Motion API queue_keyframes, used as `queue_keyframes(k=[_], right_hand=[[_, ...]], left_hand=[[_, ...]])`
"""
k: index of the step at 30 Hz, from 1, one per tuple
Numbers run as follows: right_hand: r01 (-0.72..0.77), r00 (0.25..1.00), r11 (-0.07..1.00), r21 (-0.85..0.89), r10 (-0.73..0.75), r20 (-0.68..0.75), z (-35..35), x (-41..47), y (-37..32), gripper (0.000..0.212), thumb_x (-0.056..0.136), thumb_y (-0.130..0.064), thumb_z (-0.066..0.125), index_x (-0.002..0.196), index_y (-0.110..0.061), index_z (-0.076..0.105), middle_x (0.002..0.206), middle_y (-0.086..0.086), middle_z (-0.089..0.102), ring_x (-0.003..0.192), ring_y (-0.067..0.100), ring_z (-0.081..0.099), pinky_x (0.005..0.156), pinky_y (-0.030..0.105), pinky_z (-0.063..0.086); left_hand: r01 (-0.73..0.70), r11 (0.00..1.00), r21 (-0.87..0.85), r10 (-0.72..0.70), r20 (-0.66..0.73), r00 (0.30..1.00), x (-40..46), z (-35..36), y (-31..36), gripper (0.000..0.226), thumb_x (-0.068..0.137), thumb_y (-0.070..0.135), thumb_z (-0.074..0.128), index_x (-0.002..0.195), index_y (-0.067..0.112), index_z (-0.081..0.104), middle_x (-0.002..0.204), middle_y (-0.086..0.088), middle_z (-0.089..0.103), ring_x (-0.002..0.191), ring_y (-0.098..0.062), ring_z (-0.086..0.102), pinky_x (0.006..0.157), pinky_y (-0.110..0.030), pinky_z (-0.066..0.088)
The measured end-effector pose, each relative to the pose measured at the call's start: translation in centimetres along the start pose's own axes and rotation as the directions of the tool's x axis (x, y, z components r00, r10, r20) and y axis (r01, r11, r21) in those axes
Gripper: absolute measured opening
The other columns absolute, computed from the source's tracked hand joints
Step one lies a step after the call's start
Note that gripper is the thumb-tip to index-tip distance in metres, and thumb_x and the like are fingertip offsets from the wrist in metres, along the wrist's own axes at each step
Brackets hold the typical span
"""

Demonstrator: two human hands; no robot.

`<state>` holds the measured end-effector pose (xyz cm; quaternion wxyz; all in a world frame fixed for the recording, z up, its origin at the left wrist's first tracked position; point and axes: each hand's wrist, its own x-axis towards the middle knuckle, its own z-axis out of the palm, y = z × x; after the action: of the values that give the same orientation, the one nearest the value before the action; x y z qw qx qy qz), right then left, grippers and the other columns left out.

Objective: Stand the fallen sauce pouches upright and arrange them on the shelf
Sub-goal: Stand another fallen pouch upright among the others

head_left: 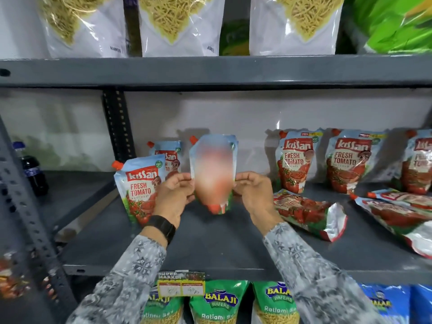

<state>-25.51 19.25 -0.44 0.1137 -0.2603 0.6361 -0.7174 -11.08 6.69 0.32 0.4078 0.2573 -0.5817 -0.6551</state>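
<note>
Between both hands a tomato sauce pouch [214, 174] stands upright on the grey shelf [210, 244]; its front is blurred. My left hand [174, 195] grips its left edge and my right hand [253, 195] grips its right edge. To the left stand two upright pouches, one in front [138, 188] and one behind [168, 157]. At the back right three pouches [295, 160] [350, 160] [418, 162] stand against the wall. A fallen pouch [308, 213] lies flat just right of my right hand, and two more lie at the far right [397, 216].
A dark cola bottle [31, 169] stands at the far left of the shelf beside a perforated upright [28, 206]. Noodle bags [177, 22] fill the shelf above. Green wafer packs [219, 302] and a price tag [181, 284] sit below the shelf lip.
</note>
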Motion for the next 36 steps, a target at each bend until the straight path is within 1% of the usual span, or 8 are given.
queue_keyframes(k=[5, 12, 18, 23, 28, 30, 32, 36], right_hand=[[-0.035, 0.998, 0.994, -0.101, 0.029, -0.054, 0.9, -1.2, 4.4, 0.026, 0.087, 0.005, 0.076, 0.073, -0.017, 0.069, 0.077, 0.012, 0.076, 0.074, 0.026, 0.071, 0.077, 0.05, 0.063], [0.0, 0.999, 0.988, -0.157, -0.008, -0.046, 1.0, -2.4, 4.1, 0.015, 0.092, -0.002, 0.074, 0.089, -0.016, 0.072, 0.087, 0.008, 0.079, 0.081, 0.02, 0.073, 0.084, 0.045, 0.065], [0.164, 0.983, 0.918, -0.362, -0.181, -0.014, -3.9, -4.0, 0.4, 0.023, 0.096, -0.005, 0.069, 0.114, -0.018, 0.073, 0.099, -0.008, 0.077, 0.095, 0.005, 0.073, 0.09, 0.031, 0.061], [0.276, 0.923, 0.676, -0.683, -0.385, -0.009, -13.6, -1.2, -3.6, 0.014, 0.094, -0.014, 0.073, 0.103, -0.023, 0.08, 0.091, -0.017, 0.078, 0.086, 0.0, 0.074, 0.087, 0.026, 0.06], [0.029, 0.998, 0.494, -0.869, 0.033, 0.052, -20.7, 4.0, -4.2, 0.019, 0.093, -0.026, 0.071, 0.104, -0.015, 0.081, 0.115, 0.004, 0.079, 0.104, 0.026, 0.072, 0.096, 0.04, 0.058], [-0.033, 0.973, 0.462, -0.886, 0.216, 0.077, -22.5, 5.4, -3.9, 0.028, 0.094, -0.036, 0.071, 0.101, -0.01, 0.079, 0.104, 0.006, 0.078, 0.092, 0.024, 0.072, 0.08, 0.034, 0.061], [-0.208, 0.915, 0.602, -0.771, 0.398, 0.064, -23.1, 6.0, -3.2, 0.036, 0.096, -0.043, 0.07, 0.101, -0.007, 0.075, 0.086, 0.007, 0.074, 0.071, 0.02, 0.068, 0.054, 0.027, 0.055], [-0.407, 0.81, 0.724, -0.556, 0.568, 0.146, -23.1, 6.7, -1.3, 0.043, 0.1, -0.028, 0.07, 0.133, -0.001, 0.066, 0.126, 0.02, 0.075, 0.113, 0.036, 0.072, 0.101, 0.049, 0.057]], left_hand=[[0.025, 0.998, 0.061, -0.023, -0.039, 0.999, -0.2, -0.2, -4.3, 0.02, 0.096, -0.002, 0.059, 0.089, 0.016, 0.063, 0.083, -0.005, 0.065, 0.081, -0.02, 0.059, 0.08, -0.039, 0.052], [-0.01, 0.995, 0.096, 0.013, -0.025, 1.0, -0.3, -1.0, -4.9, 0.015, 0.097, 0.007, 0.061, 0.098, 0.021, 0.066, 0.099, -0.004, 0.073, 0.097, -0.021, 0.067, 0.085, -0.036, 0.057], [-0.192, 0.974, 0.118, 0.218, -0.27, 0.938, -4.4, -0.8, -3.6, 0.024, 0.092, 0.013, 0.065, 0.11, 0.029, 0.069, 0.102, 0.004, 0.073, 0.094, -0.013, 0.07, 0.087, -0.042, 0.059], [-0.085, 0.996, 0.021, 0.083, 0.105, 0.991, -10.3, 5.3, -4.8, 0.025, 0.088, 0.009, 0.071, 0.105, 0.026, 0.074, 0.088, 0.007, 0.076, 0.083, -0.009, 0.07, 0.07, -0.028, 0.057], [0.45, 0.89, -0.077, -0.409, 0.303, 0.861, -10.5, 13.4, -4.6, 0.02, 0.09, 0.019, 0.072, 0.11, 0.02, 0.068, 0.11, -0.008, 0.07, 0.109, -0.027, 0.067, 0.093, -0.041, 0.056], [0.52, 0.851, -0.071, -0.482, 0.285, 0.828, -10.0, 16.4, -4.4, 0.019, 0.09, 0.023, 0.071, 0.107, 0.016, 0.067, 0.117, -0.012, 0.061, 0.119, -0.032, 0.059, 0.1, -0.045, 0.051], [0.523, 0.851, -0.054, -0.498, 0.234, 0.835, -9.6, 18.9, -4.5, 0.024, 0.09, 0.025, 0.07, 0.112, 0.017, 0.064, 0.114, -0.008, 0.062, 0.122, -0.03, 0.056, 0.103, -0.044, 0.048], [0.496, 0.862, -0.105, -0.486, 0.111, 0.867, -9.3, 22.8, -4.8, 0.015, 0.087, 0.016, 0.071, 0.102, 0.017, 0.067, 0.075, 0.003, 0.078, 0.087, -0.017, 0.066, 0.075, -0.031, 0.049]])
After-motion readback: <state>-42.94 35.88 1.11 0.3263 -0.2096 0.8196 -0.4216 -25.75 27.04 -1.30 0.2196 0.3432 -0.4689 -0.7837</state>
